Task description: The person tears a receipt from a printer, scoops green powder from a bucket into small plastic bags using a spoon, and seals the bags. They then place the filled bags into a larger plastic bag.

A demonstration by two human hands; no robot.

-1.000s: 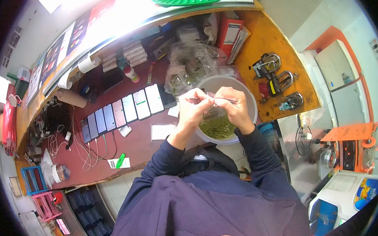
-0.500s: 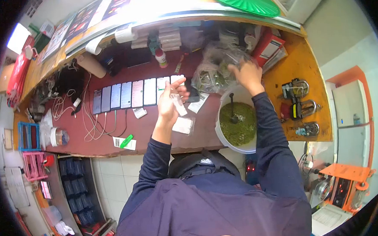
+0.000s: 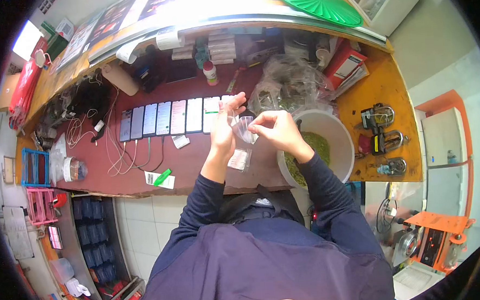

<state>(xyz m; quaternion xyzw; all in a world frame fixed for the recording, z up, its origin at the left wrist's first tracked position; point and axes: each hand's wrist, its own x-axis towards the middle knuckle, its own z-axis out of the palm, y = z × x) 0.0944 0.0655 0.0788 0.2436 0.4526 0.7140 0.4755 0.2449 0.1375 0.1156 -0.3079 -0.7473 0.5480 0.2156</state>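
Observation:
A small clear plastic bag is held between my two hands above the table. My left hand supports it from the left, palm turned inward and fingers extended. My right hand pinches the bag's right edge between thumb and fingertips. Below my right forearm stands a white bucket of green chopped leafy material. Beneath the hands lies a stack of small clear packets. Large plastic bags with green contents lie behind the bucket.
A row of several phones with cables lies left of my hands. A green marker rests on a paper slip near the front edge. A white bottle with a red cap stands behind. Padlock-like metal items lie at right.
My right hand has come from the large plastic bags over to the small bag and now pinches it. My left hand has shifted slightly right. The bag appears more spread.

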